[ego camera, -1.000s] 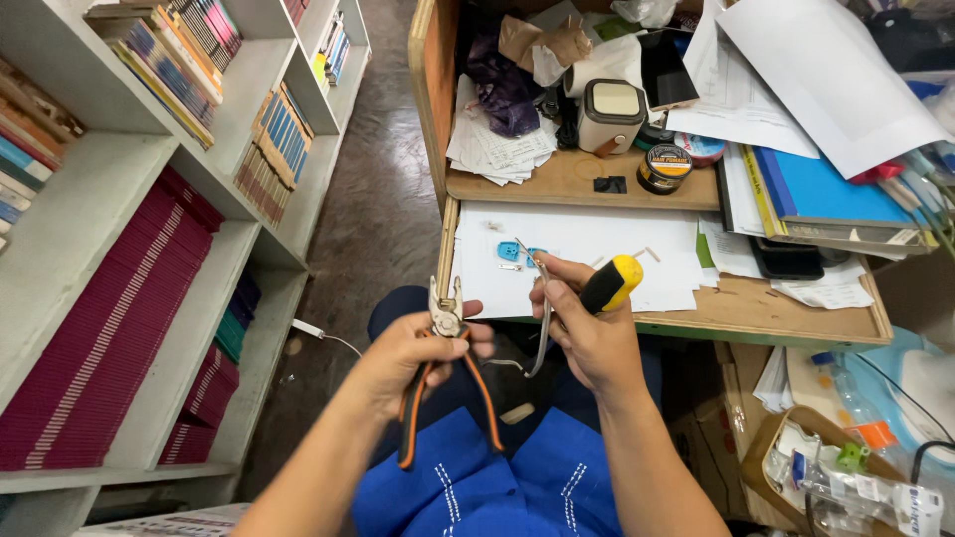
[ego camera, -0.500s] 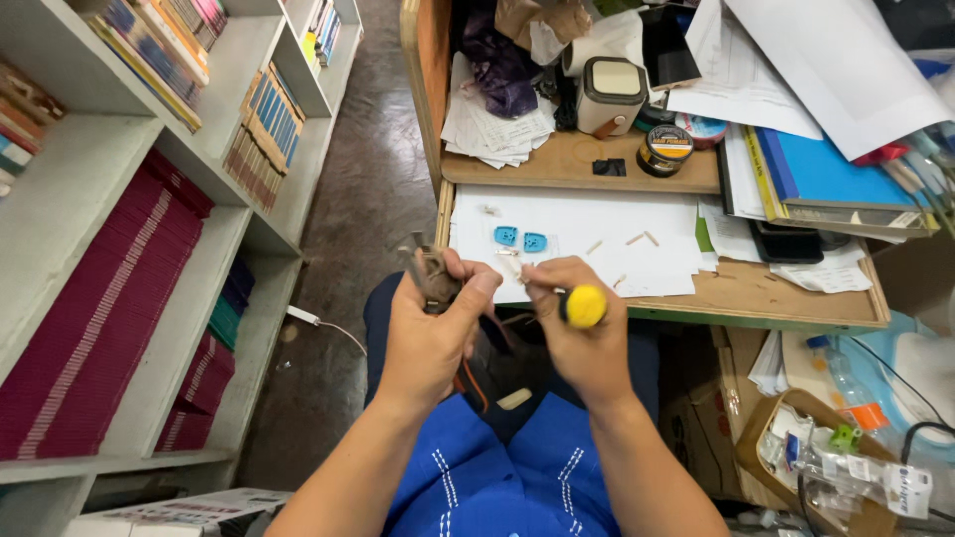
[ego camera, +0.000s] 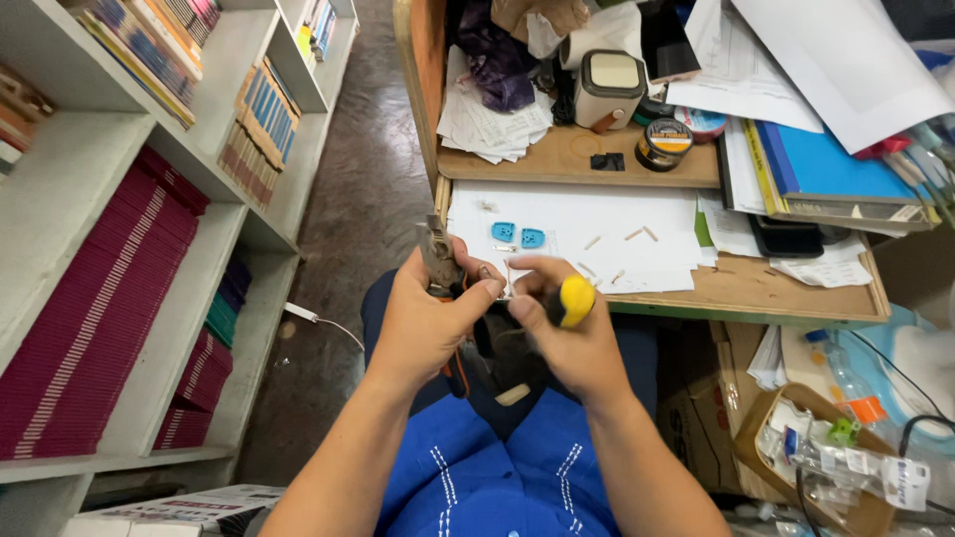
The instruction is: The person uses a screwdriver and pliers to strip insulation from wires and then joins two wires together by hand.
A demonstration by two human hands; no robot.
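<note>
My left hand (ego camera: 423, 318) grips pliers (ego camera: 438, 254) with orange-and-black handles, their metal jaws pointing up toward the desk edge. My right hand (ego camera: 567, 333) holds a tool with a yellow-and-black handle (ego camera: 574, 300) and pinches something small against the left hand's fingers; what it is I cannot tell. Both hands meet over my lap, just in front of the wooden desk (ego camera: 756, 293). Two small blue square parts (ego camera: 517, 235) lie on white paper (ego camera: 587, 234) beyond the hands, with several short pale pieces (ego camera: 637, 235) scattered beside them.
The desk carries piled papers, a blue folder (ego camera: 826, 164), a round tin (ego camera: 664, 142), a small beige box (ego camera: 607, 88) and a dark cloth. White shelves (ego camera: 149, 288) of magenta and coloured books stand at left. A cardboard box (ego camera: 826, 457) with bagged parts and a bottle sits at lower right.
Both hands have come together and risen toward the desk edge. The pliers swung from handles hanging down to jaws up, and the yellow-handled tool turned end-on to the camera.
</note>
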